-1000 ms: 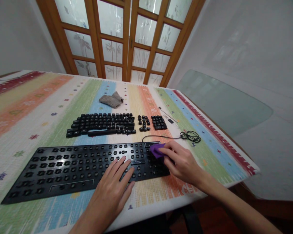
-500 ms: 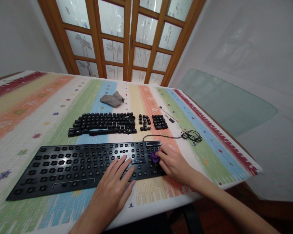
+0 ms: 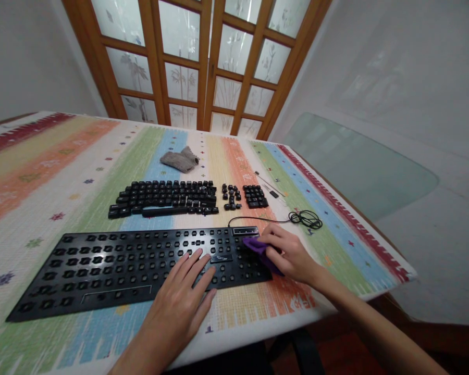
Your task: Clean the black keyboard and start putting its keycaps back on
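Observation:
A black keyboard base (image 3: 113, 265) with its keycaps off lies near the table's front edge, its bare switch posts showing. My left hand (image 3: 183, 286) rests on its lower middle part, fingers stretched out and slightly spread, holding nothing. At the keyboard's right end my right hand (image 3: 289, 252) pinches a purple cloth (image 3: 263, 253), which lies over the number pad area and hangs past its right edge. Beyond the base, loose black keycaps (image 3: 166, 197) are laid out in keyboard order, with a small middle group (image 3: 231, 196) and a number pad group (image 3: 255, 196).
A crumpled grey cloth (image 3: 180, 159) lies behind the keycaps. The coiled black cable (image 3: 305, 219) runs from the keyboard's top edge. A thin rod-like tool (image 3: 270, 183) and a small black piece (image 3: 274, 194) lie at right. Striped cloth covers the table (image 3: 148, 143).
My right hand has moved a little to the right with the purple cloth, and more of the cloth now shows spread out. My left hand stays in place.

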Motion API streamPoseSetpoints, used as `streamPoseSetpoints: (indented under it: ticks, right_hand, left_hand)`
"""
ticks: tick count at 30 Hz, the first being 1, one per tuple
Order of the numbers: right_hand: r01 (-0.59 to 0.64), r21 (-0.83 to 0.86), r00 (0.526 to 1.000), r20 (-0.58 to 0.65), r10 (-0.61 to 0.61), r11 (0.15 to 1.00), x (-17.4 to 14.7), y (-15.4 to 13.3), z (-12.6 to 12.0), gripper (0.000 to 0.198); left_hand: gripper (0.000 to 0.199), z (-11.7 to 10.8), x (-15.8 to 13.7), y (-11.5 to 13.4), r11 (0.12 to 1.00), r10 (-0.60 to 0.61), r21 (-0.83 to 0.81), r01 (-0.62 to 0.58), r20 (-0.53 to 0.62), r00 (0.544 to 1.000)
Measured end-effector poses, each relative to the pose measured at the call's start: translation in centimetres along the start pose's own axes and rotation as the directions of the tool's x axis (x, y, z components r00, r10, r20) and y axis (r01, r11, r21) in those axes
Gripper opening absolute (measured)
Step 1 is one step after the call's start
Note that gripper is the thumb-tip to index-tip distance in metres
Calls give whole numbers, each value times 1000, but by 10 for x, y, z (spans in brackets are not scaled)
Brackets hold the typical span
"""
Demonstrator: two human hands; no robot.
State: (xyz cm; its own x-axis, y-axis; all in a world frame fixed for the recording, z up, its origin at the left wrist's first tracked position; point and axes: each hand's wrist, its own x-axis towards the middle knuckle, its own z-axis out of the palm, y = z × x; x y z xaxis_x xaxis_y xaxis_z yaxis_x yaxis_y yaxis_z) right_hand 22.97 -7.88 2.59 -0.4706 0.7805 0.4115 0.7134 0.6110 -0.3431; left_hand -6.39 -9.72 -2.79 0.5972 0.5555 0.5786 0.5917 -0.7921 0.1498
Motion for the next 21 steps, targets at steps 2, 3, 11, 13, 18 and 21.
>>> streamPoseSetpoints:
  ticks: [2, 3, 11, 13, 18, 21]
  right_hand:
    - [137, -130, 985, 127, -120, 982, -5, -3, 1, 23]
    - [198, -187, 970, 180, -164, 962, -7, -4, 2, 24]
    - [457, -249, 807, 519, -281, 854, 15, -11, -8, 22]
    - [469, -235, 777, 568, -271, 852, 21, -14, -9, 23]
    - [497, -189, 701, 662, -264, 847, 31, -20, -9, 22]
    - [507, -154, 678, 679, -282, 848, 34, -20, -9, 21]
  left_hand:
    - [29, 0, 0, 0, 1000, 4, 3, -4, 1, 1000]
    - [29, 0, 0, 0, 1000, 4, 4, -4, 3, 1000]
    - [29, 2, -1, -1, 1000, -11, -5, 11, 5, 1000]
    - [29, 2, -1, -1, 1000, -6, -2, 6, 8, 1000]
    - [29, 1, 0, 0, 1000, -3, 9, 3, 19, 1000]
    - [29, 1, 0, 0, 1000, -4, 12, 4, 15, 1000]
